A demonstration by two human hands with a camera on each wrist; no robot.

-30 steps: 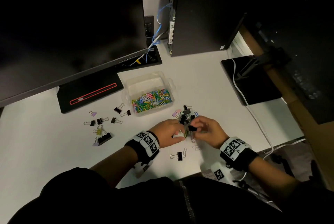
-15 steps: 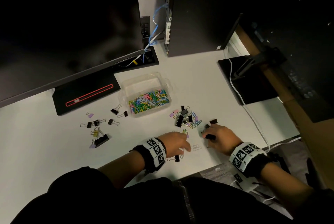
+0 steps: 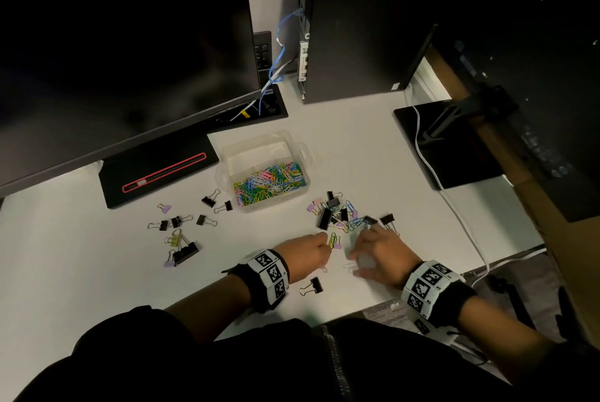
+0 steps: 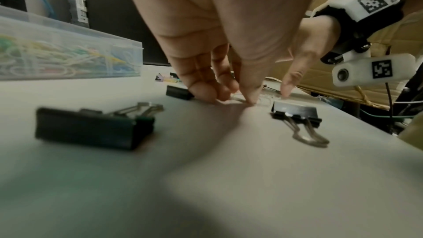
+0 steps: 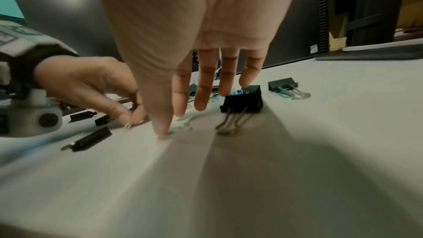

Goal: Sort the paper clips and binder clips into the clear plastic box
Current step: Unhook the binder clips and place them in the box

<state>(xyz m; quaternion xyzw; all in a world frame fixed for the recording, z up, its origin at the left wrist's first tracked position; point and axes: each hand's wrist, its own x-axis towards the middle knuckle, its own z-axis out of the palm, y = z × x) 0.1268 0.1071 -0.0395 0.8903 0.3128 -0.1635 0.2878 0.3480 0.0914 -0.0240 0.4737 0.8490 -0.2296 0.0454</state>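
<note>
Easy to lose the small pale clip (image 5: pixel 128 124) pinched against the desk (image 3: pixel 97 271) between thumb and forefinger tips of the left hand (image 3: pixel 308 254): thin wire lying flat on a smooth hard top, likely to skate away rather than lift. Same hazard under the right hand (image 3: pixel 380 255), fingers straight and spread, thumb tip pressing down just beside a second pale clip (image 5: pixel 183 127), gripping nothing. Could also drag neighbours out of the tangled pile (image 3: pixel 337 215) just beyond the fingertips, given wire loops prone to hooking into one another and into clip handles. Might knock the black binder clip (image 5: pixel 242 99) standing just beside the right fingers, or miss the pale wire altogether against a white top in dim light. Worth watching the drop too: near half of the box (image 3: pixel 227 158) already heaped with paper clips (image 3: pixel 271 179), far half seemingly bare, so possible to mix kinds by tipping into the wrong side. Box of thin clear plastic, rectangular, rounded at the corners, with small lugs at the ends, sitting beyond both hands, just beside the monitor foot (image 3: pixel 156 171). Paper clips of glossy coated wire in green, yellow, blue, pink and white. Binder clips (image 3: pixel 181 232) of folded black sheet metal, wedge-shaped, matte, with springy silver wire handles; a few small ones in lilac and yellow among them, scattered well to the left, plus 1 lone binder clip (image 3: pixel 313 284) just beside the left wrist.
</note>
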